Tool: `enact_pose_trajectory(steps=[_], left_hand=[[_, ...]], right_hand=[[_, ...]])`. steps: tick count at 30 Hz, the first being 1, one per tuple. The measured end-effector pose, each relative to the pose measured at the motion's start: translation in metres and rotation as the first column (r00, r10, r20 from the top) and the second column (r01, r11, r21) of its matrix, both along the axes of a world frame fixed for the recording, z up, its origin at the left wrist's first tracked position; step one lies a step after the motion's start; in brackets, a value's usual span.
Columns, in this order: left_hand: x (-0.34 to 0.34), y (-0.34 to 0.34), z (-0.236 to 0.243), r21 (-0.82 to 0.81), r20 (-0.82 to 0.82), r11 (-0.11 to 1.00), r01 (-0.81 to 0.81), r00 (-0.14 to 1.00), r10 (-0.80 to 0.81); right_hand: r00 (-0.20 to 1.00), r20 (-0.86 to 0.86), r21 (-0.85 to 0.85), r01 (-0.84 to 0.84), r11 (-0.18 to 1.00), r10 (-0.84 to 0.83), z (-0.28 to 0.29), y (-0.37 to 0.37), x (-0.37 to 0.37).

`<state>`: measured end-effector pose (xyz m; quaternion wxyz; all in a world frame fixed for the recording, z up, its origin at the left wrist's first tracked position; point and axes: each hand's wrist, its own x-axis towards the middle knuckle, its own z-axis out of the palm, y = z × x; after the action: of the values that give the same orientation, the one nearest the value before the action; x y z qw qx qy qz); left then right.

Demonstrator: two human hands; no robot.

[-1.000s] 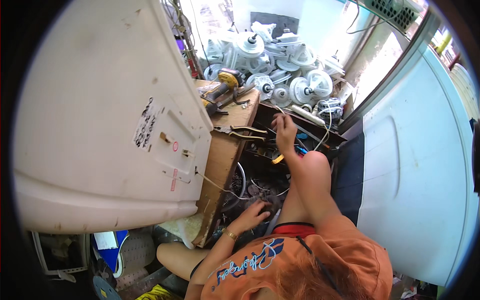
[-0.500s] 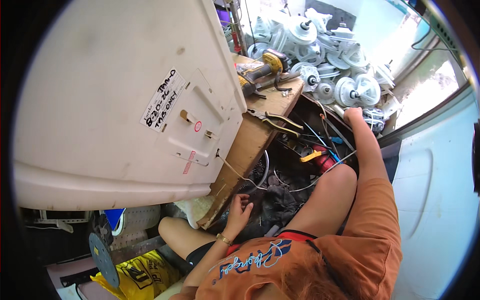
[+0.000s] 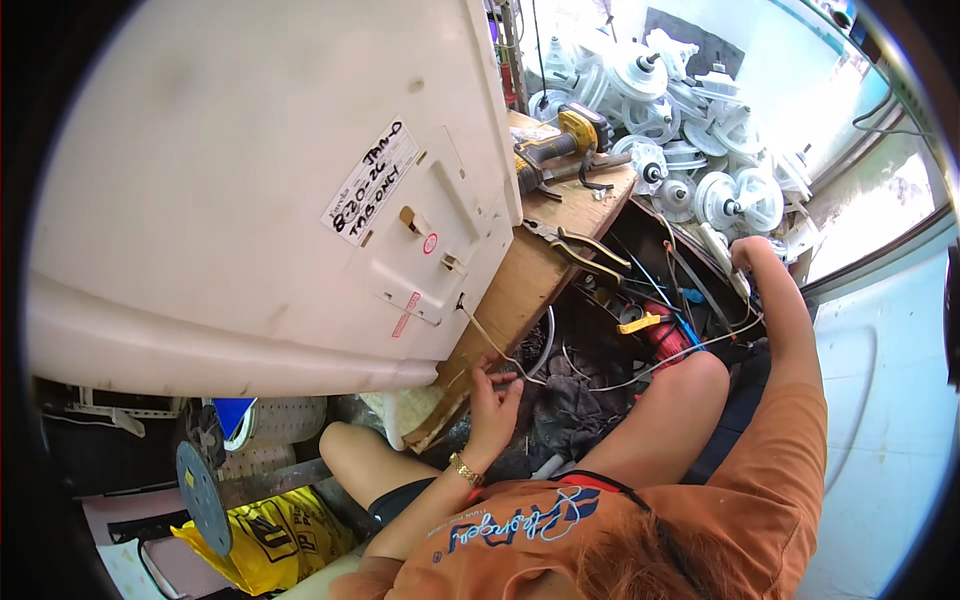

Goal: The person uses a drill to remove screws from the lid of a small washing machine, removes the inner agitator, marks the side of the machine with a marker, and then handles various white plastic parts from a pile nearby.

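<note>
At the right, my right hand (image 3: 757, 254) is closed beside a long white bar (image 3: 722, 254), which looks like an outlet strip. Its fingertips are turned away, so what they grip is hidden. My left hand (image 3: 494, 402) hovers over the floor in front of the wooden bench, fingers loosely bent and thumb apart, with nothing seen in it. Close to those fingers runs a thin white cable (image 3: 497, 350). It leaves a hole in the large white plastic appliance body (image 3: 250, 280), sags past my left hand and continues right over my knee towards the white bar.
Pliers (image 3: 585, 254) and a yellow-black cordless drill (image 3: 560, 140) lie on the wooden bench (image 3: 500, 290). Behind are piled several white gear units (image 3: 690, 140). Below lie a red object (image 3: 665, 340) and dark rags (image 3: 565, 410). A yellow bag (image 3: 270, 545) sits lower left.
The whole view has shifted, with the scene now further right and lower. My right hand has drawn back a little from the white bar, showing more of it. The left hand has risen nearer the cable.
</note>
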<state>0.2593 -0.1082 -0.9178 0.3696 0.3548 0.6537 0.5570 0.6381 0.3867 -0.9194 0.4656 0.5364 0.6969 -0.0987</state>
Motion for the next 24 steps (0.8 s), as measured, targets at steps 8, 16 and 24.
enact_pose_trajectory(steps=[8, 16, 24], left_hand=[[-0.022, 0.015, 0.008, -0.043, 0.085, 0.999, 0.01, 0.996, -0.006], [-0.009, 0.02, 0.073, 0.076, 0.276, 0.99, 0.122, 0.951, -0.138], [-0.033, 0.009, 0.119, 0.227, 0.433, 0.965, 0.134, 0.873, -0.223]], right_hand=[[0.986, 0.053, 0.331, -0.164, 0.929, 0.155, 0.032, -0.044, 0.004], [-0.195, -0.972, -0.119, -0.076, 0.99, -0.132, 0.082, -0.267, -0.205], [-0.042, -0.976, -0.196, -0.271, 0.942, -0.215, 0.184, -0.363, -0.199]])
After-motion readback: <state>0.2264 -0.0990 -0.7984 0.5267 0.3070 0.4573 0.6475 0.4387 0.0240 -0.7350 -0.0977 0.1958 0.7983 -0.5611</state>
